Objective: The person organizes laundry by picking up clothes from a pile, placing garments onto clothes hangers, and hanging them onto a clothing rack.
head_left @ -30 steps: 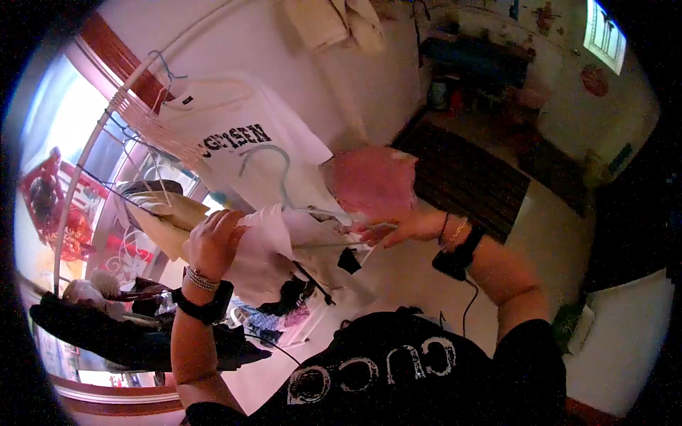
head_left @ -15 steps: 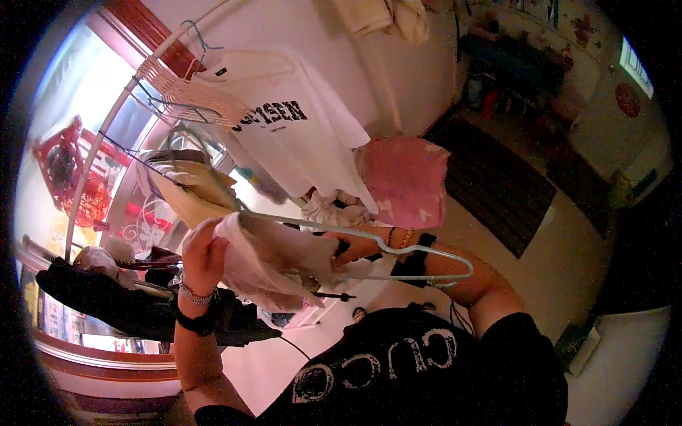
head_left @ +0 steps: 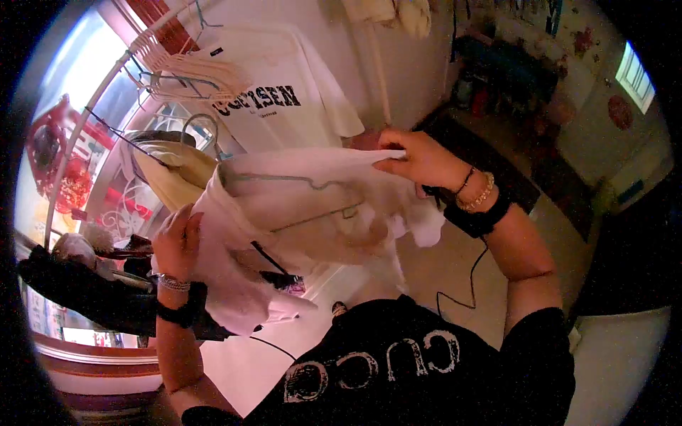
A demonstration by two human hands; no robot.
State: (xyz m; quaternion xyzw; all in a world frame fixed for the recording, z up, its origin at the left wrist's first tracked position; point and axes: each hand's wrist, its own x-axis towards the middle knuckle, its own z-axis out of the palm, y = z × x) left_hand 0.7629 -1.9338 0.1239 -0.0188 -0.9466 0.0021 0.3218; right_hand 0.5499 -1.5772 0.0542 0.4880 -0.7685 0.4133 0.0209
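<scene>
A pale, white-looking garment [head_left: 234,284] is stretched between my two hands, its edge pulled wide into an opening. My left hand [head_left: 177,245] is closed on the garment's left side. At the upper right, my right hand [head_left: 423,163] pinches the garment's edge between thumb and fingers. Within the opening shows a light wire hanger [head_left: 312,186]; part of it is covered by cloth. I cannot tell whether either hand touches the hanger. What kind of garment it is does not show clearly.
A curved rail [head_left: 82,142] carries bunched pink hangers [head_left: 195,71], a white printed shirt [head_left: 263,99] and a yellow garment [head_left: 177,170]. Black clothing [head_left: 78,298] lies at the left by the window. A dark striped mat [head_left: 455,135] is on the floor behind.
My right hand has come out from behind the cloth and now holds its edge at the upper right. The garment is spread wider, and the hanger's end is now within it.
</scene>
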